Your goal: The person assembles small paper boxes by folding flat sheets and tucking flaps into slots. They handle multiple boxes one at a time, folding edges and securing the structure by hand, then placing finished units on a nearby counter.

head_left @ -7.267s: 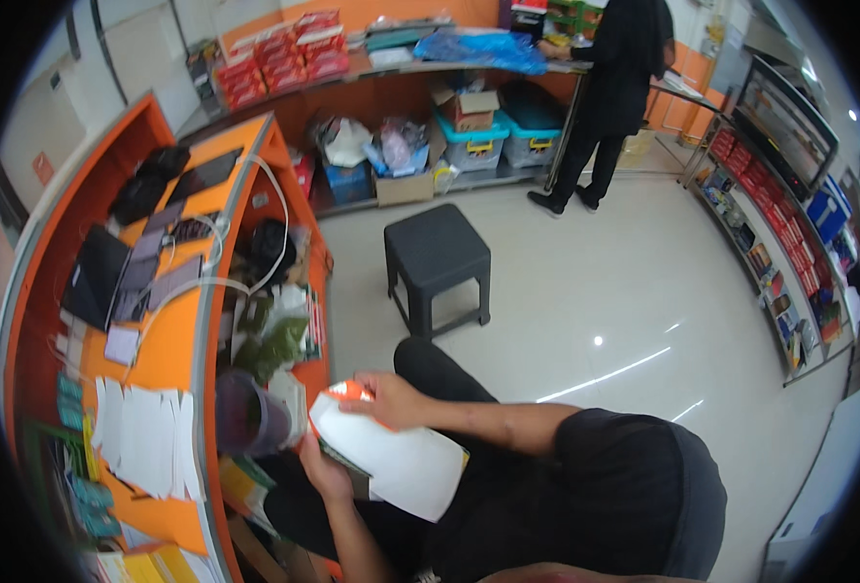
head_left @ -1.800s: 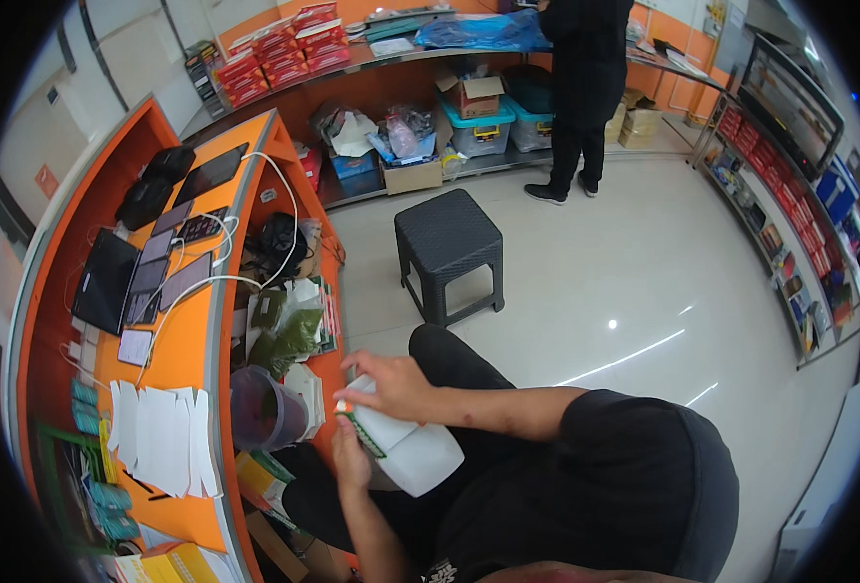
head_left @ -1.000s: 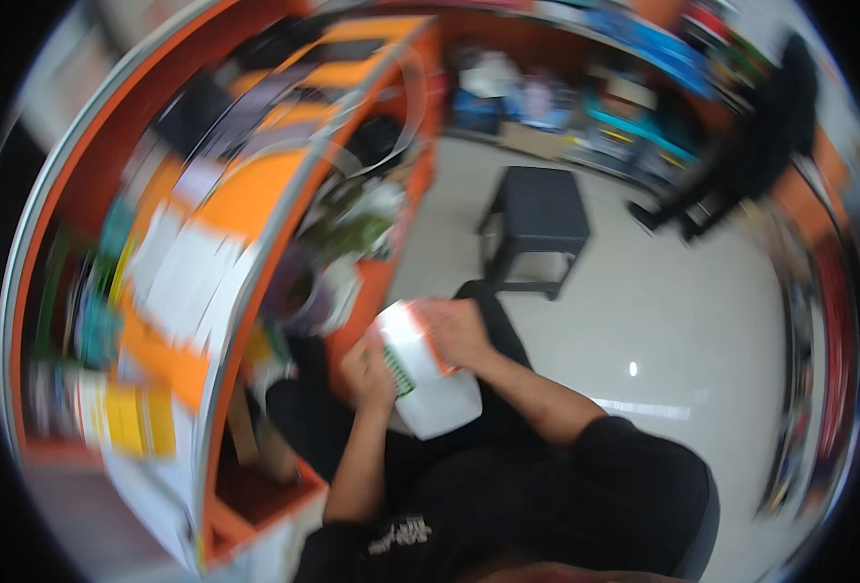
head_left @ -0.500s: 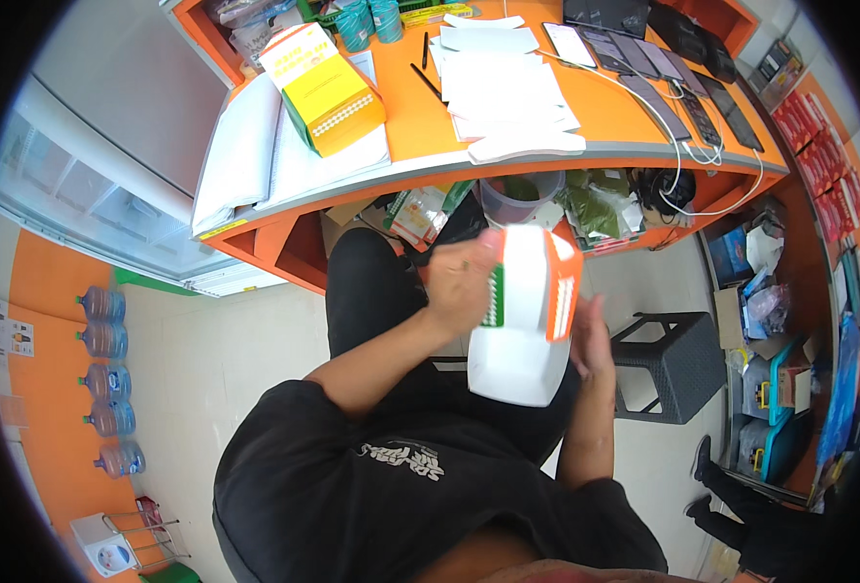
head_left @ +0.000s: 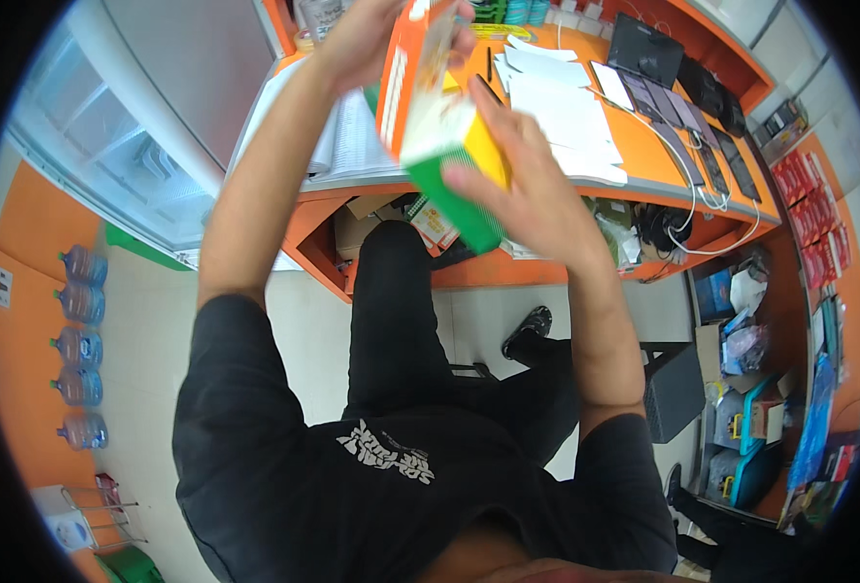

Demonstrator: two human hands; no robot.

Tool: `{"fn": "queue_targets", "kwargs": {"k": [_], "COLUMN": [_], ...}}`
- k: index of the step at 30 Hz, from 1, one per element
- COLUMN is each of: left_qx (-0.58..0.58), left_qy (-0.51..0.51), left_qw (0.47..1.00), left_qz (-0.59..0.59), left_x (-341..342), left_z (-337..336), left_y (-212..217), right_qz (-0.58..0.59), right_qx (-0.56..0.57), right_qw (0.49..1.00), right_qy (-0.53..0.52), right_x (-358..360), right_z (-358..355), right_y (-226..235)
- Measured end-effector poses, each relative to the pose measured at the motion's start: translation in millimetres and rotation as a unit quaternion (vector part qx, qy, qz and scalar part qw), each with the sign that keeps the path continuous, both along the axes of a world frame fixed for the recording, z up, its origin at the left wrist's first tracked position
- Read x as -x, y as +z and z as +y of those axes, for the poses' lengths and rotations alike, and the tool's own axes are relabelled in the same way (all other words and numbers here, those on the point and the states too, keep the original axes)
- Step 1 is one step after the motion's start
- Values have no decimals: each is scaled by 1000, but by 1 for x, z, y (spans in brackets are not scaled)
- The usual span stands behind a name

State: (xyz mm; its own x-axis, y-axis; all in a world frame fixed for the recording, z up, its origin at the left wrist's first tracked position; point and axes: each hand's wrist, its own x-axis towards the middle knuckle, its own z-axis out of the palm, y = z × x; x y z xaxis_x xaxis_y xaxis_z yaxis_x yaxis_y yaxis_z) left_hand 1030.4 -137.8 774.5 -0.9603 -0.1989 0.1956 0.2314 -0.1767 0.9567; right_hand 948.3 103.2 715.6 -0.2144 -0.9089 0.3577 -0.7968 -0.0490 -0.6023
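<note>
Orange, white, green and yellow, the carton (head_left: 439,117) is sitting tilted between your two hands, raised above the orange desk (head_left: 643,155). Your left hand (head_left: 371,39) is gripping its upper orange end, fingers curled round the edge. Your right hand (head_left: 522,185) is pressing flat against its yellow and green side, fingers spread rather than curled. Below the carton, white papers (head_left: 566,112) are lying on the desk, with a row of dark phones (head_left: 687,146) just beside them. You are sitting with your black trousers (head_left: 401,321) tucked under the desk edge. Water bottles (head_left: 75,330) are standing by the orange wall, well apart.
</note>
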Motion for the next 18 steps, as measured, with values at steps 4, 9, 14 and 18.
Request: {"fn": "queue_targets", "kwargs": {"k": [4, 9, 14, 18], "left_qx": [183, 217, 344, 359], "left_qy": [204, 274, 268, 327], "left_qw": [960, 922, 882, 856], "left_qz": [-50, -169, -176, -178], "left_x": [29, 33, 59, 52], "left_z": [-65, -156, -237, -231], "left_y": [28, -12, -86, -88], "right_qz": [124, 174, 214, 243], "right_qx": [0, -82, -124, -198], "right_qw": [970, 947, 933, 926], "right_qy": [-209, -256, -261, -210], "right_x": [22, 29, 30, 37], "right_z": [-88, -163, -202, -218], "right_y": [6, 5, -17, -10]}}
